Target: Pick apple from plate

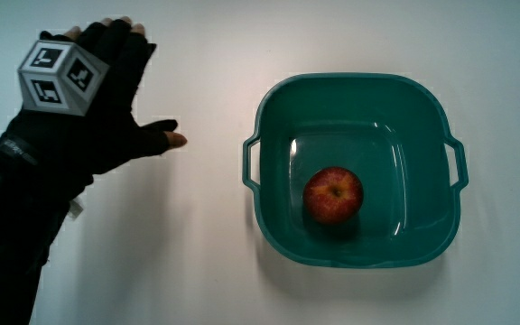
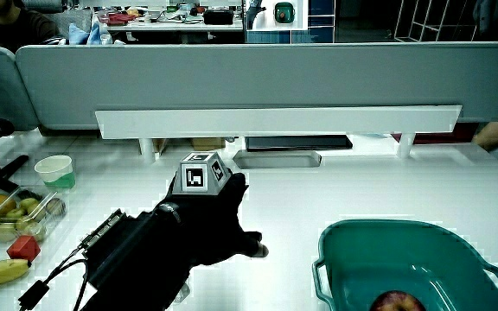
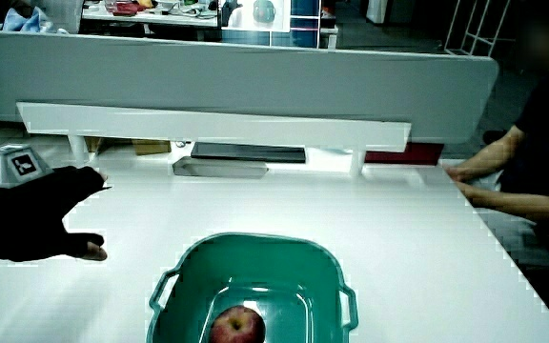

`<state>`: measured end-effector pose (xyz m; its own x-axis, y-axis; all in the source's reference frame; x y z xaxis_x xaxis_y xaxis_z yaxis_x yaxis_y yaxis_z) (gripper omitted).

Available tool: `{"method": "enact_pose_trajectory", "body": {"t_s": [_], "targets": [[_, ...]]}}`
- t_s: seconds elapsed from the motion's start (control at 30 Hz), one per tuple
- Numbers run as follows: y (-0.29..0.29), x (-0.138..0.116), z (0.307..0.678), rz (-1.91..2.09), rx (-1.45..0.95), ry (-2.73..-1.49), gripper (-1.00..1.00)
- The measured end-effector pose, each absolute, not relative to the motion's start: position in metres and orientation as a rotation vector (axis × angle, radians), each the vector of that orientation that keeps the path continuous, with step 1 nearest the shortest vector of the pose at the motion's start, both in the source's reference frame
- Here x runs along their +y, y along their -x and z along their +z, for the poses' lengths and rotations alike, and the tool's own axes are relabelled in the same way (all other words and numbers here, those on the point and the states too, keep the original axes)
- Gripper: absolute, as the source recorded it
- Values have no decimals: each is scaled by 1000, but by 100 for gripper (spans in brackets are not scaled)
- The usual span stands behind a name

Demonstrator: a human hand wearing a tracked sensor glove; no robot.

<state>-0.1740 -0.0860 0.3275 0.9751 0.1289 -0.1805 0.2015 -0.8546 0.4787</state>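
I see the red apple [image 1: 333, 194] sitting inside a green tub [image 1: 273, 108], not on a plate. It lies on the tub's floor, a bit nearer to me than the middle, at about 7 o'clock from the tub's middle. In both side views only the top of the apple [image 2: 396, 301] [image 3: 237, 327] peeks out. The tub has a small handle on two of its sides and stands on the white table [image 1: 206, 271]. My hand [image 1: 106, 104] is over the bare table, well apart from the tub, at about 10 o'clock from the apple. Its fingers [image 1: 116, 41] are spread flat and hold nothing. The patterned cube [image 1: 57, 77] sits on its back.
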Motion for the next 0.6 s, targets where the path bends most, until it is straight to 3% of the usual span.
{"method": "enact_pose_trajectory", "body": {"t_s": [0.13, 0.6], "targets": [[166, -86, 334, -132, 336, -2652, 0], [126, -76, 333, -303, 437, -2555, 0]]}}
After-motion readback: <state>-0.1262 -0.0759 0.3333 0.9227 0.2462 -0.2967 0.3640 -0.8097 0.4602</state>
